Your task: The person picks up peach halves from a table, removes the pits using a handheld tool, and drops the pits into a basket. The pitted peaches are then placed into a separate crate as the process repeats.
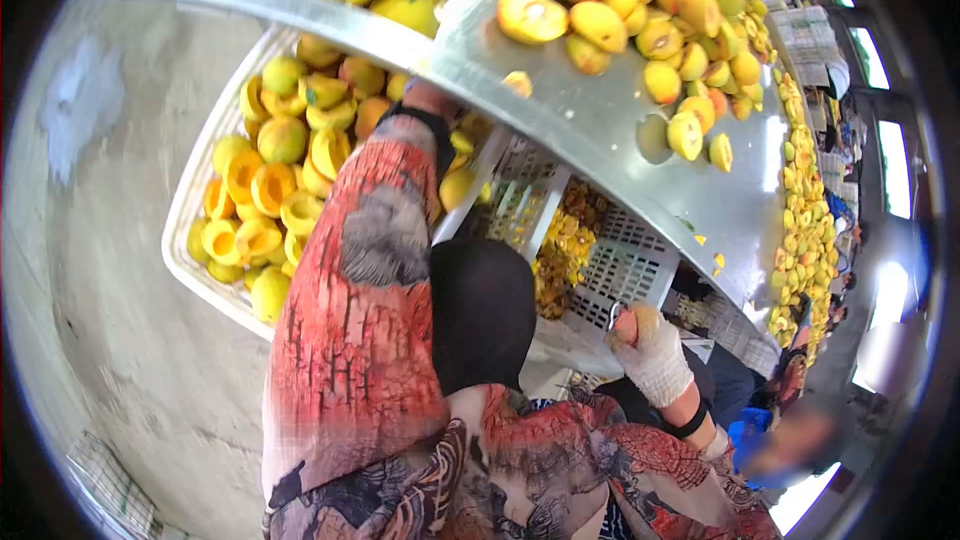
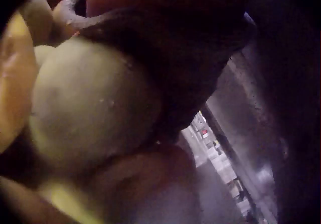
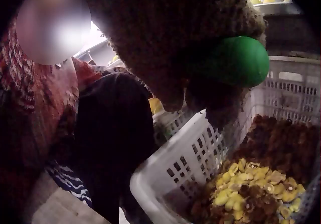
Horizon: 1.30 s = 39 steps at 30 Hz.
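My left hand [image 1: 432, 98] reaches under the edge of the metal table into a white crate [image 1: 176, 230] of whole and halved yellow peaches [image 1: 283, 140]; the table hides most of it. In the left wrist view the dark-looking glove [image 2: 185, 68] lies right against a round greenish peach [image 2: 90, 103], its fingertips hidden. My right hand [image 1: 655, 355], in a white knitted glove, grips a tool with a green handle [image 3: 241, 62]. A small metal loop [image 1: 613, 314] shows at its fingers. That hand is above a slatted crate [image 3: 165, 159] holding yellow scraps [image 3: 256, 184] and brown pits [image 3: 281, 143].
The metal table [image 1: 590, 130] slants across, with a raised rim [image 1: 270, 2] and many peach halves [image 1: 600, 25] on it. A long row of peaches [image 1: 800, 210] runs down the far side. Another person [image 1: 790, 440] sits at the lower right. Concrete floor [image 1: 120, 270] lies left.
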{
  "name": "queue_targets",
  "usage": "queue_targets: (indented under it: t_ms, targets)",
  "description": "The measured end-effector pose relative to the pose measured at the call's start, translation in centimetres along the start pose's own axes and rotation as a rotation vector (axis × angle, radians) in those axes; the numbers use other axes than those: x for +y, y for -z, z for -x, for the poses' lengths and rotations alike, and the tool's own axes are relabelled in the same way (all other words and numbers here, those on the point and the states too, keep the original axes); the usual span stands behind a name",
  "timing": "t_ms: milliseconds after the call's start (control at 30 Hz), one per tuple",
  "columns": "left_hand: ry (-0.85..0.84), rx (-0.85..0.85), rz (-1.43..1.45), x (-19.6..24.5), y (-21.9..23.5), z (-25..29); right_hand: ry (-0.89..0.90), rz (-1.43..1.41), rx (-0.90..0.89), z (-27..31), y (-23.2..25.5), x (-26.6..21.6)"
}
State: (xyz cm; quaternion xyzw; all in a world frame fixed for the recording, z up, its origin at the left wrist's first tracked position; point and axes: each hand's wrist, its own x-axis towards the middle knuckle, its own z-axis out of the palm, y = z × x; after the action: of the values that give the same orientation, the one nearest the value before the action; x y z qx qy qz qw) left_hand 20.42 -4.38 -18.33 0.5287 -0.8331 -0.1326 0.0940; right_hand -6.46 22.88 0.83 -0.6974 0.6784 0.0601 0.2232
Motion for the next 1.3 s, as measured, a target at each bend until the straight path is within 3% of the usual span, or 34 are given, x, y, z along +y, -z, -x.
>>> queue_targets:
  t_ms: [100,267,367,433,467,500,567,600,633,700,767,800,833,900,933,1067,1133,1300]
  targets:
    - [-0.006,0.008,-0.020,0.0,-0.5,0.6,0.041,-0.003,0.104,1.4,0.1,0.9]
    - [-0.147,0.281,-0.027,1.1,0.9,5.6,0.011,-0.043,0.119,3.5,-0.5,4.2]
    - [-0.272,0.049,-0.066,4.9,3.4,8.4,-0.030,-0.069,0.094,3.8,0.0,5.8]
    - [-0.368,-0.070,0.266,7.0,3.4,8.4,-0.023,-0.130,0.115,3.8,0.3,6.8]
    - [-0.352,-0.196,0.283,8.3,3.6,8.3,-0.023,-0.144,0.118,3.7,0.5,7.5]
    - [-0.354,-0.208,0.270,9.6,3.5,7.5,0.002,-0.142,0.130,3.6,0.7,8.4]
    - [-0.347,-0.539,0.058,11.3,2.4,5.7,0.020,-0.155,0.146,3.6,1.0,9.5]
    - [-0.400,-0.473,0.065,10.5,-0.7,4.9,0.003,-0.218,0.187,3.5,1.4,9.7]
    - [-0.333,-0.580,-0.064,12.0,-0.6,3.6,-0.014,-0.282,0.229,3.5,2.0,10.1]
    - [-0.159,-0.456,0.332,10.9,-2.7,3.2,-0.010,-0.286,0.249,3.9,2.7,11.2]
    - [-0.150,-0.456,0.044,13.0,-1.5,3.9,-0.300,-0.598,0.135,4.8,2.9,12.6]
    - [-0.138,-0.440,-0.024,13.6,-1.4,4.3,-0.347,-0.822,0.190,5.1,3.0,12.7]
    - [-0.136,-0.414,-0.046,13.8,-1.4,4.6,-0.353,-0.835,0.183,5.1,3.1,13.1]
    - [-0.098,-0.382,-0.069,13.7,-1.2,4.6,-0.502,-1.249,0.281,4.9,3.4,13.8]
    - [-0.090,-0.369,-0.076,13.6,-1.3,4.8,-0.543,-1.222,0.290,4.5,4.2,14.0]
    - [-0.078,-0.321,-0.071,12.4,-0.4,6.5,-0.575,-1.455,0.400,5.2,5.4,14.5]
    - [-0.052,-0.317,-0.068,12.8,0.8,8.5,-0.277,-1.527,0.374,6.4,4.0,16.6]
    - [-0.011,-0.340,-0.066,13.0,2.5,11.3,-0.431,-1.679,0.351,5.5,3.8,16.7]
